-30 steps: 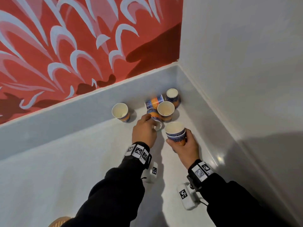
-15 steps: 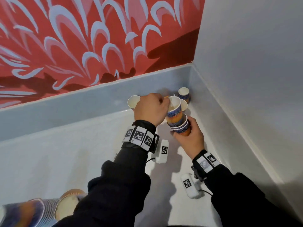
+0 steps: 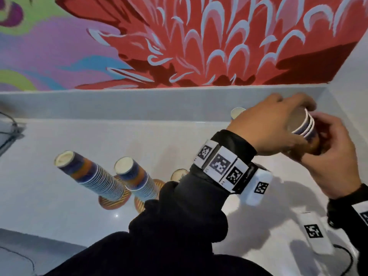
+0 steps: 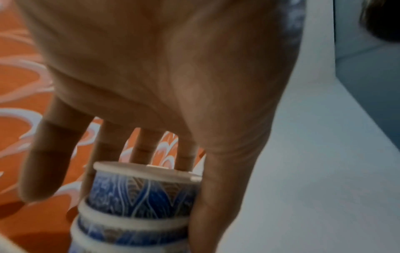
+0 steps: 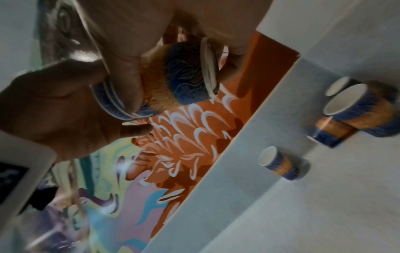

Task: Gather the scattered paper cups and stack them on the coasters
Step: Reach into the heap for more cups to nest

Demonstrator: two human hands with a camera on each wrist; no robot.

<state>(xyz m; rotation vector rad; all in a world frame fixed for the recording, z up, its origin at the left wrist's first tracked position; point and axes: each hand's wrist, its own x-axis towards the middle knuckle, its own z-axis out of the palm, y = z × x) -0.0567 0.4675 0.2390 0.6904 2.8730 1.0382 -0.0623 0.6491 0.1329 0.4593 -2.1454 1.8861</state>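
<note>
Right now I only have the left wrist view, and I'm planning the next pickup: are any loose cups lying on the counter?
Observer: Yes. The right wrist view shows one lone cup and a cluster of cups by the corner.
Operator: Who carries the stack I see?
Observer: Both hands: the right hand grips the nested cups low, the left hand at the top.
Operator: And the coasters?
Observer: The head view shows two tall stacks standing on coasters, left of the arms.

Red floral mural (image 3: 199,42) above pale counter (image 3: 59,196).
</note>
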